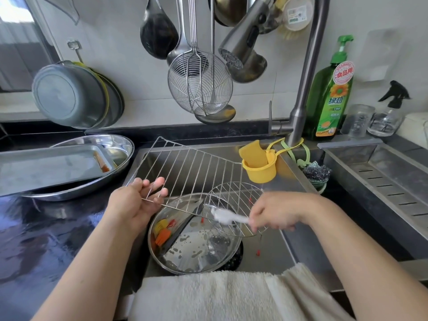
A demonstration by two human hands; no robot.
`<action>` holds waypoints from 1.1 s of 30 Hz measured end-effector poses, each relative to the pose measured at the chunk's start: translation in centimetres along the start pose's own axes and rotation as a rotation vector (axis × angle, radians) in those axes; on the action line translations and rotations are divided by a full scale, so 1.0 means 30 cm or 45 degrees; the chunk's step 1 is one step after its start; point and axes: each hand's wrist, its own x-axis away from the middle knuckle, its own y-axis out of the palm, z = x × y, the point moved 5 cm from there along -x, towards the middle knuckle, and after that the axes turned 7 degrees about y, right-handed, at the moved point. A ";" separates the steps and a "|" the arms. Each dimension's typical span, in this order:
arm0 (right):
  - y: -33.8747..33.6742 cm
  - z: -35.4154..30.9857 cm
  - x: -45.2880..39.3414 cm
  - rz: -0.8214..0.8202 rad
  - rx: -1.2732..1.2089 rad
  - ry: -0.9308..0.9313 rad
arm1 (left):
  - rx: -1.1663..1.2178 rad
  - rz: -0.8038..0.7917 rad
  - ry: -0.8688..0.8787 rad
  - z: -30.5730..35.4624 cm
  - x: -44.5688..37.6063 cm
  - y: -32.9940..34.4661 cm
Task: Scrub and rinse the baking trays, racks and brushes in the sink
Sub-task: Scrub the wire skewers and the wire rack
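A white towel (208,295) is being draped over the near edge of the sink (298,181). Above the basin, the rectangular rack (192,167) is being held tilted by the left hand (136,202), its grip pinched on the near left corner wire. The white brush (228,216) is being held in the right hand (275,212), bristles pointing left, across the round rack (234,205). A round tray (196,246) with silicone brushes (163,232) is lying below. Behind, "食品用" is being shown on the green detergent bottle (331,98).
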 end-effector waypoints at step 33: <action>-0.014 0.034 0.014 0.067 -0.071 0.292 | 0.141 0.139 -0.020 0.004 0.009 0.013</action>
